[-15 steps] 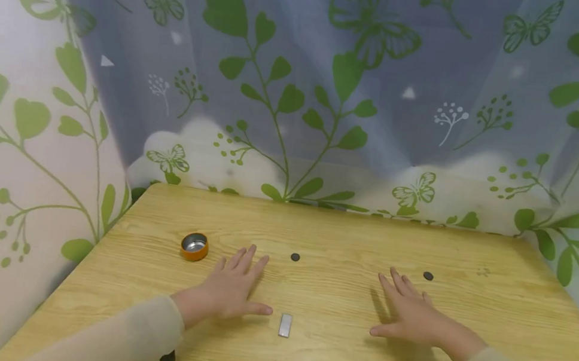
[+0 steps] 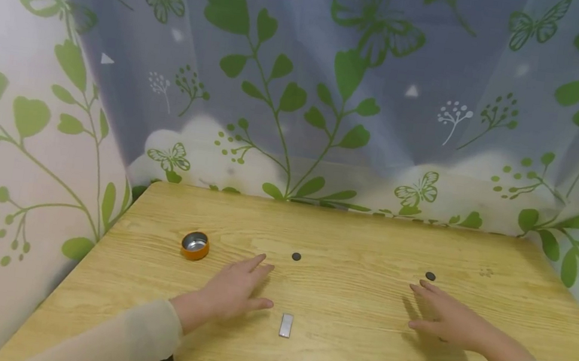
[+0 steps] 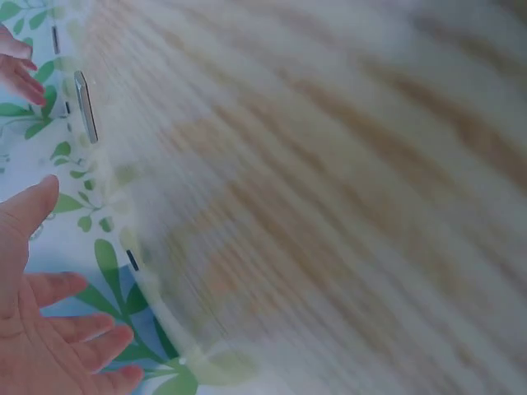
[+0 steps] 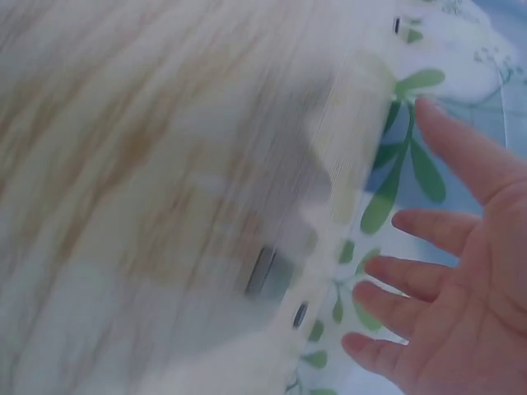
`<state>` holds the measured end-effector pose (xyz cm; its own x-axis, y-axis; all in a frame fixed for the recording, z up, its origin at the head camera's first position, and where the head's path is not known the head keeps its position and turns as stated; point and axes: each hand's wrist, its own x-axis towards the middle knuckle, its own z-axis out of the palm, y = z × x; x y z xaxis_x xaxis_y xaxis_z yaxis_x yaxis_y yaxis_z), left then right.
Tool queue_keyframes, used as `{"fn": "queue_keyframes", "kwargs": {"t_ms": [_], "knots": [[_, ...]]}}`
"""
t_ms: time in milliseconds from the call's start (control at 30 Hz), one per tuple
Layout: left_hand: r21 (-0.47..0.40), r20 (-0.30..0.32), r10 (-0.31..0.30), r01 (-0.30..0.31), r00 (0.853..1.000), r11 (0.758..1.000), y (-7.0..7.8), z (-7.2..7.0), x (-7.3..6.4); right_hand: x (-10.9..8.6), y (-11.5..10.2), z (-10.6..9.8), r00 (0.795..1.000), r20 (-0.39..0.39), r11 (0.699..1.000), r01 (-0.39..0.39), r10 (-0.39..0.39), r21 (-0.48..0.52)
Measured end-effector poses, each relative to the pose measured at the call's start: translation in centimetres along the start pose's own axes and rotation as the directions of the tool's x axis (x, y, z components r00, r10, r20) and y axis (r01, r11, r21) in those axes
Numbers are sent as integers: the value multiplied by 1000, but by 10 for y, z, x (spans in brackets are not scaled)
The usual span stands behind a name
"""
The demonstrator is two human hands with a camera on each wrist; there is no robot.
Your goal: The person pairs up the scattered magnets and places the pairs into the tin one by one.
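Note:
My left hand (image 2: pixel 232 291) hovers over the table's left-middle, fingers extended and thumb apart, holding nothing. A small grey rectangular piece (image 2: pixel 285 326) lies just right of its thumb, and a dark disc (image 2: pixel 296 256) beyond its fingertips. To its far left stands an orange-rimmed round bowl (image 2: pixel 195 246) with a shiny metal inside. My right hand (image 2: pixel 459 322) is held above the table at the right with loosely straight fingers, empty too. Another dark disc (image 2: pixel 430 276) sits just past its fingertips. In the right wrist view a dark flat bar (image 4: pixel 261 270) lies near that disc, mostly hidden under the hand in the head view.
The wooden table (image 2: pixel 344 356) reaches back to a curtain (image 2: pixel 301 85) printed with leaves and butterflies, which also closes in both sides. A faint small clear piece (image 2: pixel 485 272) lies at the table's back right.
My right hand has moved to the right, closer below the right disc. The left hand has turned slightly and its fingers lie closer together. Objects on the table have stayed put.

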<state>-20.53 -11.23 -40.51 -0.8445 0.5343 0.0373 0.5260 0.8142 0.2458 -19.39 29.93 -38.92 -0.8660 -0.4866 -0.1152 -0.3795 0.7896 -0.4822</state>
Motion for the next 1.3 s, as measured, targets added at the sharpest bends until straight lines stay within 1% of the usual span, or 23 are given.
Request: {"fn": "queue_keyframes", "kwargs": {"t_ms": [100,167,333,400,533,600,633,833,900,967,1133,1233,1300], "knots": [[-32,19,31,-30,999,999,4,0,0,-3,11,-4,1000,1,999,-31,31,-10],[-56,45,51,-48,998,997,8,0,0,-5,18,-6,998,7,998,-64,64,0],[-93,129,75,-64,989,994,19,2,0,-9,32,-10,992,53,990,-118,114,75],[-100,156,76,-61,985,993,24,3,0,-10,36,-9,993,56,992,-108,104,72],[-84,185,75,-60,980,995,30,6,1,-11,40,-8,994,44,993,-104,101,53],[-75,196,71,-57,978,996,31,9,2,-11,41,-7,993,39,992,-110,108,66],[-69,199,72,-60,977,996,32,10,2,-12,41,-7,993,40,990,-118,115,78],[-74,198,76,-62,977,995,36,10,7,-13,41,-7,991,21,989,-133,132,68],[-77,199,75,-61,977,995,37,10,8,-12,40,-7,990,26,987,-144,142,72],[-98,204,70,-51,976,994,37,11,9,-12,40,-7,990,30,987,-143,141,77],[-193,212,42,0,976,981,39,13,12,-12,39,-6,988,43,984,-151,147,93],[-224,199,39,7,979,974,41,14,13,-13,39,-3,989,49,984,-144,139,109],[-231,186,45,0,982,973,43,14,13,-13,38,-1,991,57,983,-131,125,126]]}}
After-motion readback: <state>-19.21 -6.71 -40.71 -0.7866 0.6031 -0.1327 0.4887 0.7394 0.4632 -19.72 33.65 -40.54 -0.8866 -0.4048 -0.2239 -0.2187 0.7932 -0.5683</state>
